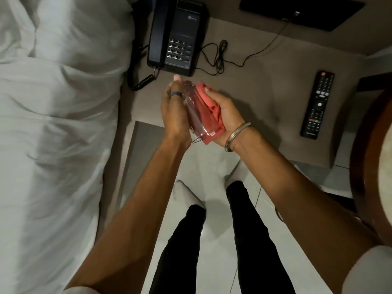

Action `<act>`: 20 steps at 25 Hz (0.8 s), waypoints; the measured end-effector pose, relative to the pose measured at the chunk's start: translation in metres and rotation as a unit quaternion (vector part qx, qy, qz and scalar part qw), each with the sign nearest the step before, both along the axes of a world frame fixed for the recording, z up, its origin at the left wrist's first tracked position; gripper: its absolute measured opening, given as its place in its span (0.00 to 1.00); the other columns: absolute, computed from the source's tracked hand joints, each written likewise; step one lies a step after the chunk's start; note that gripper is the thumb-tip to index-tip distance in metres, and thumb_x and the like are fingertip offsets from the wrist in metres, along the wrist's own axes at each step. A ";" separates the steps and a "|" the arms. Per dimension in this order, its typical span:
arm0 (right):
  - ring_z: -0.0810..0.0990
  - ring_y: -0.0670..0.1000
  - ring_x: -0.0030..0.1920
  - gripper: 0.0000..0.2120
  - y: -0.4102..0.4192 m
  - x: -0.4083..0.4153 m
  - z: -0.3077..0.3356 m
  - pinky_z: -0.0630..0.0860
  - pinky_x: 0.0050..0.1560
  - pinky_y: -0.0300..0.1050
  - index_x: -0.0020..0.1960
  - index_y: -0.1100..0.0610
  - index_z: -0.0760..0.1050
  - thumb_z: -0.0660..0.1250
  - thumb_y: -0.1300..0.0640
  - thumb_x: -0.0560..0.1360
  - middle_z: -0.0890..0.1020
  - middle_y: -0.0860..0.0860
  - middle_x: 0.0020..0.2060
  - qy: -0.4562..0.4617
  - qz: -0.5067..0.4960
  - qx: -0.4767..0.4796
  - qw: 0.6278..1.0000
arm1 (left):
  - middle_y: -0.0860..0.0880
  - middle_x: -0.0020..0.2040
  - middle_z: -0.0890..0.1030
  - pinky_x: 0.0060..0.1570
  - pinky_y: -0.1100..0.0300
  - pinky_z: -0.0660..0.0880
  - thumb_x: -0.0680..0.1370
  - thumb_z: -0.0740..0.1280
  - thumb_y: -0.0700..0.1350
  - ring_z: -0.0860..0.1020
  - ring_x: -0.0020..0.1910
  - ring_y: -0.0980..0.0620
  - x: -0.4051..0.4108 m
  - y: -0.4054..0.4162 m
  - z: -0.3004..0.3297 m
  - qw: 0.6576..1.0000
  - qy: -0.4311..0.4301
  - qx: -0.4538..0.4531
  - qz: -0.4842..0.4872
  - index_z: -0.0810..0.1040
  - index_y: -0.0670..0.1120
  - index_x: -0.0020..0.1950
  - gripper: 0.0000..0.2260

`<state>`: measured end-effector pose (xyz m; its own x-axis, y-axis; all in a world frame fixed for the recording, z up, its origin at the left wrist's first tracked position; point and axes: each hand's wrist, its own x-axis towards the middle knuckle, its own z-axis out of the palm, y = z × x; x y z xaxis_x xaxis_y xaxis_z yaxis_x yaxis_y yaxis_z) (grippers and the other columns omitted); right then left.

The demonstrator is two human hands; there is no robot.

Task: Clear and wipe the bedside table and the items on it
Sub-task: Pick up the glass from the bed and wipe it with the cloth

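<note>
A person stands at a bedside bench (244, 85), looking down at both hands, which meet just above its near edge. The left hand (171, 111) curls closed around one side of a clear drinking glass (194, 111), fingers wrapped along its wall. The right hand (224, 115) is closed too, pressing a bunched red cloth (210, 107) against the opposite side — the cloth seems to reach partly inside the glass, though that is hard to tell.

The step in hand looks like wiping the glass. To do it well, the left hand should hold firmly without squeezing while the right turns the cloth around the wall and rim, keeping the glass over the bench in case it slips.

Counted: one glass, one cloth, both held in the air. On the bench sit one black telephone (178, 37) with a coiled cord, well beyond the hands, one remote control (318, 105) off to the right, and one dark flat object (301, 11) at the far edge — its nature is unclear. A white bed (55, 124) lies to the left.
</note>
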<state>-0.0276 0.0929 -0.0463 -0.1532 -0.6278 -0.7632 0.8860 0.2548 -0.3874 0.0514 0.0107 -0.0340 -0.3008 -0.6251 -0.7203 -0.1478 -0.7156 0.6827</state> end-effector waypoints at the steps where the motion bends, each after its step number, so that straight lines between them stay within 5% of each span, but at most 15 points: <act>1: 0.86 0.53 0.42 0.17 0.013 -0.007 -0.004 0.84 0.47 0.46 0.55 0.55 0.84 0.65 0.43 0.80 0.87 0.54 0.45 -0.029 -0.007 0.003 1.000 | 0.38 0.59 0.83 0.66 0.36 0.80 0.86 0.61 0.59 0.84 0.57 0.39 -0.011 0.009 -0.004 1.000 0.001 -0.001 0.006 0.71 0.39 0.75 0.26; 8: 0.83 0.54 0.35 0.29 0.104 -0.063 -0.023 0.78 0.30 0.39 0.48 0.58 0.88 0.56 0.38 0.80 0.86 0.58 0.41 -0.115 -0.060 0.032 0.991 | 0.35 0.69 0.77 0.63 0.46 0.80 0.89 0.57 0.55 0.81 0.62 0.40 -0.098 0.039 -0.026 0.997 0.025 -0.055 -0.041 0.65 0.41 0.77 0.23; 11: 0.84 0.55 0.35 0.27 0.139 -0.083 -0.030 0.79 0.30 0.38 0.48 0.60 0.88 0.59 0.40 0.76 0.86 0.59 0.44 -0.142 -0.134 0.033 0.980 | 0.37 0.76 0.71 0.75 0.43 0.73 0.86 0.67 0.45 0.75 0.73 0.38 -0.140 0.038 -0.034 0.985 0.034 -0.126 -0.108 0.57 0.42 0.83 0.29; 14: 0.82 0.57 0.40 0.29 0.159 -0.099 -0.035 0.79 0.33 0.37 0.55 0.59 0.84 0.56 0.38 0.77 0.85 0.60 0.50 -0.159 -0.180 0.018 0.971 | 0.45 0.70 0.70 0.74 0.44 0.74 0.78 0.75 0.33 0.75 0.72 0.39 -0.169 0.044 -0.053 0.941 0.038 -0.248 -0.228 0.55 0.39 0.83 0.40; 17: 0.83 0.57 0.41 0.28 0.166 -0.113 -0.040 0.79 0.34 0.38 0.57 0.59 0.81 0.56 0.38 0.76 0.84 0.61 0.51 -0.154 -0.179 0.012 0.972 | 0.43 0.72 0.67 0.75 0.49 0.74 0.74 0.77 0.31 0.72 0.74 0.42 -0.184 0.047 -0.071 0.894 0.029 -0.328 -0.302 0.54 0.37 0.83 0.45; 20: 0.85 0.57 0.37 0.29 0.164 -0.121 -0.047 0.80 0.34 0.38 0.59 0.59 0.80 0.53 0.37 0.80 0.85 0.62 0.49 -0.136 -0.173 0.008 0.975 | 0.46 0.65 0.71 0.72 0.67 0.71 0.71 0.80 0.35 0.74 0.67 0.51 -0.192 0.044 -0.086 0.844 0.011 -0.407 -0.350 0.55 0.33 0.82 0.46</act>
